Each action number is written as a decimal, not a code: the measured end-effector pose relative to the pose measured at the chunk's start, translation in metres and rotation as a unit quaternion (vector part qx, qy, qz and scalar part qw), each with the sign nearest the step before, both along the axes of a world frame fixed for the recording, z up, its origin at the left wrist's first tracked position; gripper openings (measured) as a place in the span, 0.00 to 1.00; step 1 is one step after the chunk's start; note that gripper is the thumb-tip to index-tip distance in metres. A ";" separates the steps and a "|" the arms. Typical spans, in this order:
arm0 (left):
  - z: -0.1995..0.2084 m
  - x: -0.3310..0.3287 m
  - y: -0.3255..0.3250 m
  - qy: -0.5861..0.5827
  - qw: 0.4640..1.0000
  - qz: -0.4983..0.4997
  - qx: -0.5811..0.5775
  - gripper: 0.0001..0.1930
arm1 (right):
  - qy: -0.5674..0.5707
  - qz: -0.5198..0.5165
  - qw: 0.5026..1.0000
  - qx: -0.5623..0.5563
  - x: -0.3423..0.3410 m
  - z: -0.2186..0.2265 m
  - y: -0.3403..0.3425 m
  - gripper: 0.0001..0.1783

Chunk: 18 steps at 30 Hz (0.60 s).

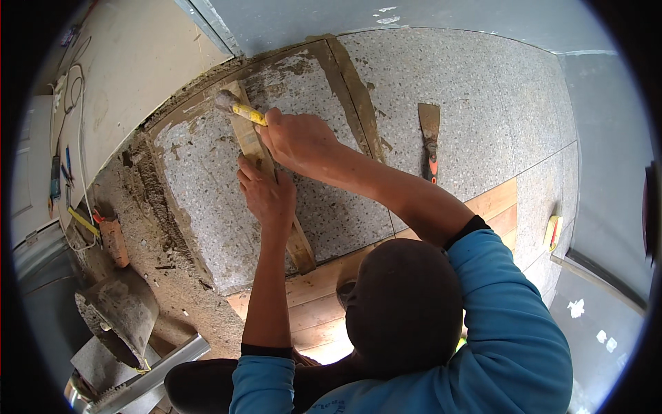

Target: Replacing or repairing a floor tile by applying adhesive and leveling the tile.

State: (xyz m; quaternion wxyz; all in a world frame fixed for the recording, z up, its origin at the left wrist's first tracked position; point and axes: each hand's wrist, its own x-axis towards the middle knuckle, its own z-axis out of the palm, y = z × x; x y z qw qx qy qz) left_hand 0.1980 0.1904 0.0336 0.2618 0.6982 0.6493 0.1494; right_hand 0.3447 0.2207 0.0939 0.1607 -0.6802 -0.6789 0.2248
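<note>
A yellow-handled mallet (245, 111) and a pale tan wooden strip (252, 141) stand out at upper centre against grey, dark-speckled tile (207, 179), with brown mortar smears (357, 96), a scraper (430, 141) with an orange-and-black handle, honey-brown planks (495, 198), a reddish brick (114, 243) at left and a bright blue sleeve (514, 310) at lower right.

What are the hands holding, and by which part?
The right hand holds a yellow-handled mallet by the rear of its handle. The left hand lies on the middle of a wooden strip; whether it grips cannot be told.
</note>
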 end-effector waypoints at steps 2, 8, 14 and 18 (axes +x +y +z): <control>0.001 -0.001 0.000 0.000 1.000 0.003 -0.005 0.42 | 0.013 -0.006 1.000 -0.006 0.000 0.001 -0.001 0.14; 0.003 0.001 -0.001 -0.012 1.000 0.005 -0.001 0.41 | -0.019 0.022 0.999 0.018 -0.001 0.002 -0.006 0.13; 0.003 0.002 -0.001 -0.010 1.000 0.009 0.004 0.41 | -0.006 0.034 0.999 -0.003 -0.002 0.000 -0.005 0.13; 0.004 0.002 -0.001 -0.006 1.000 0.011 -0.004 0.42 | -0.008 0.009 1.000 -0.023 -0.002 0.003 0.001 0.12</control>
